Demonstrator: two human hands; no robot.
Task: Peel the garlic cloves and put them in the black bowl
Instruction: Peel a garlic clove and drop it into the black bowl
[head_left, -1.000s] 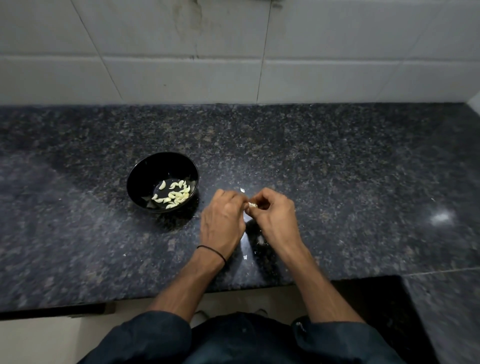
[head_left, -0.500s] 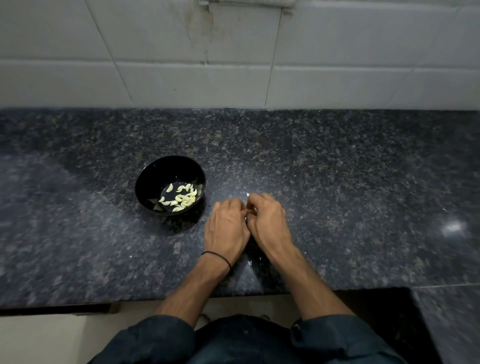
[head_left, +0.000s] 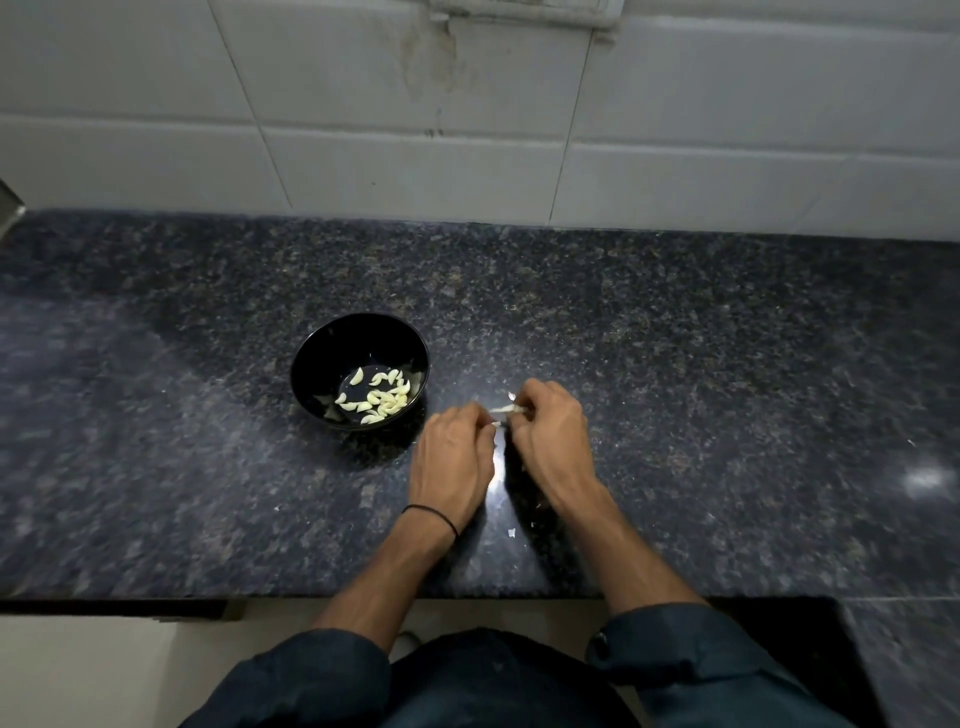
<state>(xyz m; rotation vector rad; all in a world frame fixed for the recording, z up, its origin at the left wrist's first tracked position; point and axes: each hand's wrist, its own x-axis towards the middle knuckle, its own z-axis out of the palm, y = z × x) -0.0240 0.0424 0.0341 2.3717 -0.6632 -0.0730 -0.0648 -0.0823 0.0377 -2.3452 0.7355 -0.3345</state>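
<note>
Sleeves: down at the bottom edge, a dark blue left sleeve (head_left: 311, 675) and right sleeve (head_left: 701, 660), both pushed up short of the wrists.
Forearms: bare, and angling in from either side over the counter's front edge to meet in the middle.
Wristband: a thin black band (head_left: 432, 517) round the left wrist.
Skin scraps: pale flecks of peel (head_left: 511, 531) lie on the stone between the two wrists.
Left hand: the left hand (head_left: 452, 457) is back-up, knuckles forward, fingers curled under. Its fingertips are closed on the left end of the clove; the thumb is hidden beneath.
Right hand: the right hand (head_left: 550, 441) sits a touch farther out, back-up too, fingers bent tight and pinching the clove's right end. The two hands are almost touching.
Garlic clove: there it is, the garlic clove (head_left: 506, 410), a pale sliver bridging the two sets of fingertips just above the counter. How much skin is left on it is too small to tell.
Black bowl: the black bowl (head_left: 311, 353) stands upright on the counter, just to the left of the left hand.
Peeled cloves: a heap of peeled cloves (head_left: 382, 400) lies in the bowl's bottom, bunched to its right side.
Countertop: dark speckled granite countertop (head_left: 727, 364), glossy, with a glare spot far right.
Wall: white tiled wall (head_left: 363, 130) at the back, stained near the top.
</note>
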